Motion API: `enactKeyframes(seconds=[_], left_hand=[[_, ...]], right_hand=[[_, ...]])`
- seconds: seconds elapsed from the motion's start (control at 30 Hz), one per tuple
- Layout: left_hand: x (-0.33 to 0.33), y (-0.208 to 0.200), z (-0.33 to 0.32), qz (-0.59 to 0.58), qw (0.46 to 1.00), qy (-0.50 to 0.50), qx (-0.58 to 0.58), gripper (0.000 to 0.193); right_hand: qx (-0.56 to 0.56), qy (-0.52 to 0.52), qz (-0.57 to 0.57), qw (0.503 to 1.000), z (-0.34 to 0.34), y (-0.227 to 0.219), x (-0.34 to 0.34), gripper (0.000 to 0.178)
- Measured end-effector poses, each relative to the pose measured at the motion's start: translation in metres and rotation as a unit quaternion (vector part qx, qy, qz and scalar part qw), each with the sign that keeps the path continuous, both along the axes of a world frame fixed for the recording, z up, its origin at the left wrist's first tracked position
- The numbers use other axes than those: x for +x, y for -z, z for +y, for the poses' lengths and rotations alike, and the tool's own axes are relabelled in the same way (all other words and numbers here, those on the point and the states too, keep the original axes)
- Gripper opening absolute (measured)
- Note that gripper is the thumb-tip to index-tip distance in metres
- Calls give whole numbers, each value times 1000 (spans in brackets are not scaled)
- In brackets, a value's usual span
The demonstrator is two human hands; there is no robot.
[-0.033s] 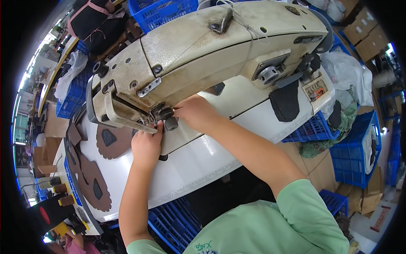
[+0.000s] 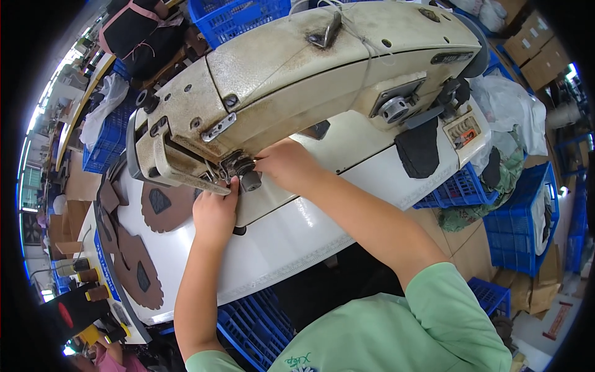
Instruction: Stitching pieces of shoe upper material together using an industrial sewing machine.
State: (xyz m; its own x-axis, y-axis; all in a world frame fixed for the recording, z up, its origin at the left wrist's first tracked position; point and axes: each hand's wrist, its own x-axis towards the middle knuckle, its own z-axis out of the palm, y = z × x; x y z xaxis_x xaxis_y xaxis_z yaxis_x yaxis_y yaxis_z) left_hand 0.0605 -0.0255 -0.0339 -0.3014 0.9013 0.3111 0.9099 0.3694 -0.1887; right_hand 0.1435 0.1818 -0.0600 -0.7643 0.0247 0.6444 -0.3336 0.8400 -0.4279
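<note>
Beneath the needle end of a cream sewing machine (image 2: 285, 68), my left hand (image 2: 214, 214) is closed, its thumb up beside the presser area. A brown scalloped piece (image 2: 166, 214) with a dark patch lies just left of it, partly under the machine head. My right hand (image 2: 286, 166) reaches in under the machine arm, its fingers pinched together next to a dark round knob (image 2: 250, 180). The machine head and the hands themselves hide most fingertips, so whatever either hand grips cannot be made out.
More brown pieces (image 2: 137, 276) overlap along the left of the white table (image 2: 297, 235). A black piece (image 2: 418, 150) lies at right, near a small parts tray (image 2: 463, 131). Thread spools (image 2: 97, 293) stand at lower left. Blue crates (image 2: 517, 217) stand on the right.
</note>
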Motion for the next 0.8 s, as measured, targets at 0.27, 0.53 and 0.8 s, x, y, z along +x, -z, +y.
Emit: enactKeyframes(seconds=[0.27,0.53,0.8], left_hand=[[-2,-1,-2,11,1000,-4,-2,32],[-1,-1,5,-7,1000,-7,21,30],[1,-3,-9,-65,995,-33,73,33]], right_hand=[[5,-2,5,1000,0,-3,-2,18],[60,0,46,997,4,-14,9,19],[-260,303,196,896,115,-164,148,18]])
